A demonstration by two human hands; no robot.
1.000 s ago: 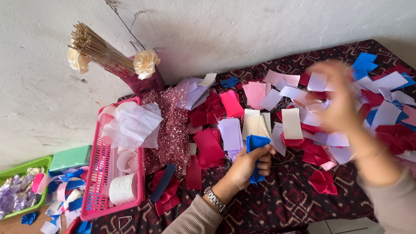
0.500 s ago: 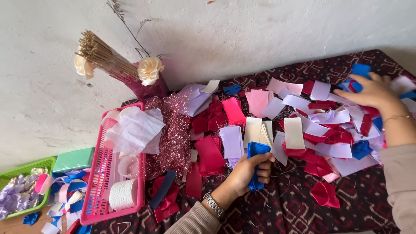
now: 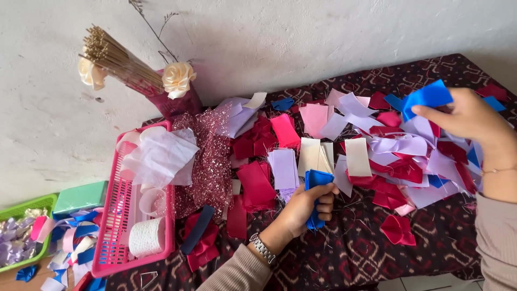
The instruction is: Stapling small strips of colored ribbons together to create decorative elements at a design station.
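Note:
My left hand (image 3: 304,207) grips a small bundle of blue ribbon pieces (image 3: 316,180), held upright over the dark patterned cloth (image 3: 344,253). A metal watch (image 3: 262,248) sits on that wrist. My right hand (image 3: 468,116) is raised at the right and pinches one blue ribbon piece (image 3: 428,97) above a heap of cut ribbon pieces (image 3: 398,156) in red, lilac, white and blue. Sorted stacks of lilac (image 3: 284,168), cream (image 3: 316,156) and red pieces (image 3: 256,186) lie just beyond my left hand.
A pink plastic basket (image 3: 116,237) at the left holds white fabric and a lace roll (image 3: 146,237). Glittery pink fabric (image 3: 207,161) lies beside it. A vase of sticks with cream fabric roses (image 3: 177,78) stands by the wall. A green tray (image 3: 24,237) sits far left.
My right hand reached into the heap at the right and has lifted one blue piece from it. My left hand has stayed put, still gripping its blue bundle.

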